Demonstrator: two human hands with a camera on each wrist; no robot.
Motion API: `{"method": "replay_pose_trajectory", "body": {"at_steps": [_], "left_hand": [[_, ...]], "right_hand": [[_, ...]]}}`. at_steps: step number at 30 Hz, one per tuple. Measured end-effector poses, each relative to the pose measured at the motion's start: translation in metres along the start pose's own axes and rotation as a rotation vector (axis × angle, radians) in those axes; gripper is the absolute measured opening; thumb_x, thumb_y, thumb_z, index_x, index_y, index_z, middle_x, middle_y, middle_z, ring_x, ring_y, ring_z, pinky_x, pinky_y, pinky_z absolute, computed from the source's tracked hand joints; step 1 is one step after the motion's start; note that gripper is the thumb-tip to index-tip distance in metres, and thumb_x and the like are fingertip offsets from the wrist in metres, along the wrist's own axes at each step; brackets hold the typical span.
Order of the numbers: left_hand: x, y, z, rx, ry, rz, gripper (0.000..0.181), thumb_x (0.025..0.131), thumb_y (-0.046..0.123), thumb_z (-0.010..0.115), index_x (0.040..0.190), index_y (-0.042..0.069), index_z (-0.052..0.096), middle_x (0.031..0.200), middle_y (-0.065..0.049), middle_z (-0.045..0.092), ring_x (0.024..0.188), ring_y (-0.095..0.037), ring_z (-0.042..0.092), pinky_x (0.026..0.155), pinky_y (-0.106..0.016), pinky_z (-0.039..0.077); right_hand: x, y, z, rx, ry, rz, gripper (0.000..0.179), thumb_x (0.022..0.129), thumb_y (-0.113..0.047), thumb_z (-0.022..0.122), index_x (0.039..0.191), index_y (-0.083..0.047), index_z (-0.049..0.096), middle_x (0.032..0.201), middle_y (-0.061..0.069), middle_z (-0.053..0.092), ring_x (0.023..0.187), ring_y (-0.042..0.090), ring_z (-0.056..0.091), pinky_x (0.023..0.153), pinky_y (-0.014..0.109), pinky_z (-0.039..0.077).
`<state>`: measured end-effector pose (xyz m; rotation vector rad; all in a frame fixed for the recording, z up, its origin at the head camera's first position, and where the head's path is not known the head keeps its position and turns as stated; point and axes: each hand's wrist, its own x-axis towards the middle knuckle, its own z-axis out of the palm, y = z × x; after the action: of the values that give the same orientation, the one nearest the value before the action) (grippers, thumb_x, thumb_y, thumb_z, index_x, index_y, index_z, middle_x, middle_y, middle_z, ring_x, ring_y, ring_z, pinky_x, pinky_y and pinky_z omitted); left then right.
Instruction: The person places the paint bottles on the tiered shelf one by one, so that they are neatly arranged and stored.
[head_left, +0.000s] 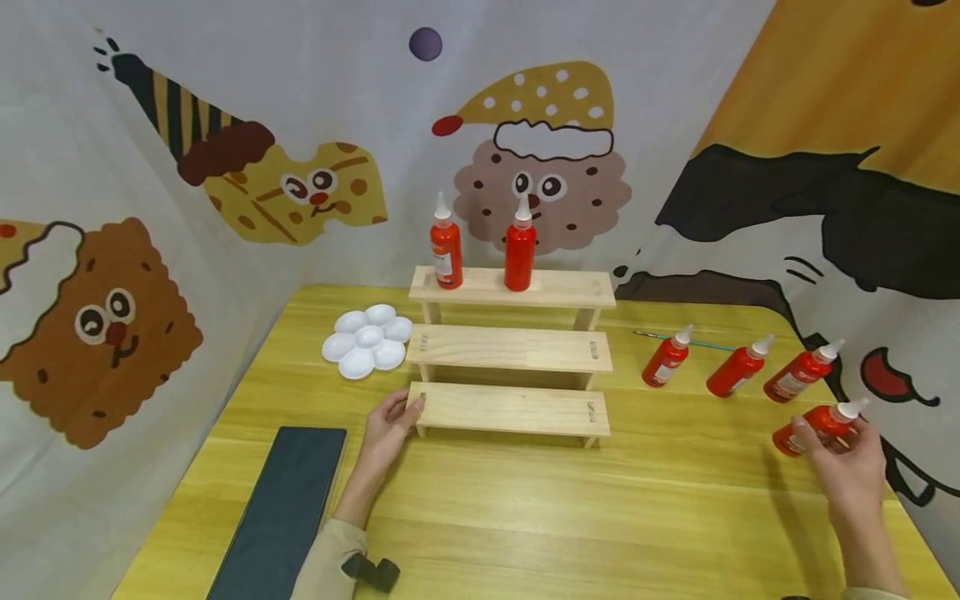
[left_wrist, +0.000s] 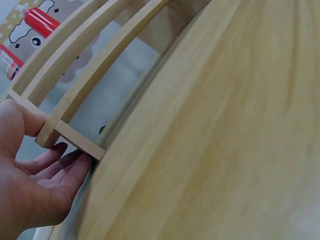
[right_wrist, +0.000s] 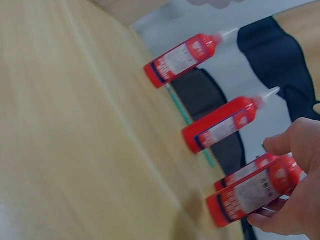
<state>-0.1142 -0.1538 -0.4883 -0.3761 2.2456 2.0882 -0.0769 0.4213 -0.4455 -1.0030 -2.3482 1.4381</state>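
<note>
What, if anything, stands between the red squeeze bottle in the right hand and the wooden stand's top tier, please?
On the table, the leftmost red bottle and next bottle stand roughly along the direct line from the held bottle to the top tier's bare right end in the head view. Lifting over both may work.

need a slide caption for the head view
Left hand holds the stepped rack, two red bottles on its top tier; right hand grips another bottle near three others.
</note>
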Motion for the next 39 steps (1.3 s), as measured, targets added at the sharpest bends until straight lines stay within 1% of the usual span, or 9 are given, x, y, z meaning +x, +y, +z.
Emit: {"method": "replay_pose_trajectory", "body": {"at_steps": [6, 13, 17, 20, 24, 26, 29, 35, 39], "left_hand": [[-0.001, 0.002, 0.000, -0.010, -0.010, -0.003, 0.047, 0.101, 0.020, 0.065, 0.140, -0.004, 0.053, 0.140, -0.030, 0.057, 0.119, -0.025, 0.062, 0.088, -0.019, 0.055], [0.001, 0.000, 0.001, -0.005, -0.005, 0.003, 0.044, 0.101, 0.018, 0.064, 0.138, -0.005, 0.055, 0.136, -0.030, 0.059, 0.114, -0.023, 0.063, 0.086, -0.018, 0.055], [0.002, -0.001, 0.002, -0.017, 0.003, 0.002, 0.042, 0.101, 0.018, 0.065, 0.136, -0.004, 0.057, 0.134, -0.029, 0.061, 0.109, -0.020, 0.065, 0.086, -0.019, 0.055], [0.002, 0.000, 0.002, -0.024, 0.004, 0.002, 0.041, 0.100, 0.017, 0.065, 0.135, -0.004, 0.057, 0.133, -0.028, 0.061, 0.107, -0.017, 0.065, 0.085, -0.020, 0.056], [0.002, -0.001, 0.001, -0.016, 0.000, 0.008, 0.043, 0.100, 0.018, 0.065, 0.135, -0.004, 0.057, 0.134, -0.029, 0.061, 0.108, -0.018, 0.065, 0.086, -0.021, 0.056], [0.002, -0.001, 0.000, -0.014, 0.000, 0.006, 0.043, 0.100, 0.019, 0.065, 0.136, -0.004, 0.057, 0.135, -0.029, 0.060, 0.110, -0.018, 0.064, 0.087, -0.021, 0.055], [0.002, -0.001, -0.001, -0.010, 0.000, 0.003, 0.044, 0.100, 0.019, 0.065, 0.137, -0.003, 0.056, 0.136, -0.029, 0.059, 0.112, -0.019, 0.063, 0.086, -0.019, 0.054], [0.001, 0.001, -0.001, -0.015, -0.010, 0.002, 0.044, 0.101, 0.019, 0.063, 0.138, -0.004, 0.055, 0.136, -0.029, 0.059, 0.109, -0.017, 0.063, 0.083, -0.017, 0.053], [0.001, 0.000, -0.001, -0.012, -0.009, 0.001, 0.044, 0.101, 0.018, 0.064, 0.138, -0.005, 0.055, 0.135, -0.030, 0.060, 0.108, -0.017, 0.064, 0.082, -0.017, 0.053]], "right_hand": [[0.002, 0.019, 0.008, -0.012, -0.006, -0.038, 0.036, 0.099, -0.024, 0.063, 0.124, -0.036, 0.039, 0.101, -0.021, 0.045, 0.081, -0.010, 0.044, 0.063, 0.005, 0.041], [0.002, 0.034, 0.014, -0.054, 0.076, -0.162, 0.023, 0.098, -0.015, 0.060, 0.105, -0.030, 0.045, 0.080, -0.027, 0.045, 0.071, -0.010, 0.043, 0.062, 0.007, 0.036], [0.001, 0.032, 0.015, -0.117, 0.088, -0.145, 0.020, 0.099, -0.022, 0.058, 0.114, -0.027, 0.046, 0.094, -0.018, 0.049, 0.074, -0.013, 0.040, 0.067, 0.006, 0.035], [0.000, 0.025, 0.013, -0.142, 0.059, -0.092, 0.034, 0.101, -0.028, 0.055, 0.132, -0.019, 0.043, 0.116, -0.002, 0.052, 0.088, -0.010, 0.044, 0.081, 0.009, 0.040], [-0.001, 0.013, 0.010, -0.129, 0.025, -0.057, 0.052, 0.104, -0.030, 0.052, 0.149, -0.014, 0.031, 0.141, 0.014, 0.044, 0.120, 0.012, 0.047, 0.113, 0.030, 0.041], [-0.003, 0.005, 0.009, -0.129, 0.030, -0.067, 0.054, 0.104, -0.030, 0.051, 0.152, -0.017, 0.029, 0.146, 0.016, 0.041, 0.131, 0.020, 0.043, 0.120, 0.040, 0.037], [-0.006, -0.007, 0.008, -0.157, 0.057, -0.090, 0.053, 0.104, -0.030, 0.052, 0.153, -0.023, 0.031, 0.149, 0.016, 0.043, 0.131, 0.020, 0.047, 0.117, 0.040, 0.040], [-0.015, -0.029, 0.004, -0.215, 0.061, -0.144, 0.057, 0.105, -0.032, 0.052, 0.157, -0.026, 0.029, 0.155, 0.017, 0.043, 0.121, 0.006, 0.052, 0.108, 0.024, 0.046], [-0.022, -0.044, 0.003, -0.235, 0.058, -0.202, 0.059, 0.106, -0.031, 0.051, 0.158, -0.020, 0.026, 0.156, 0.020, 0.042, 0.114, -0.001, 0.050, 0.113, 0.032, 0.044]]}}
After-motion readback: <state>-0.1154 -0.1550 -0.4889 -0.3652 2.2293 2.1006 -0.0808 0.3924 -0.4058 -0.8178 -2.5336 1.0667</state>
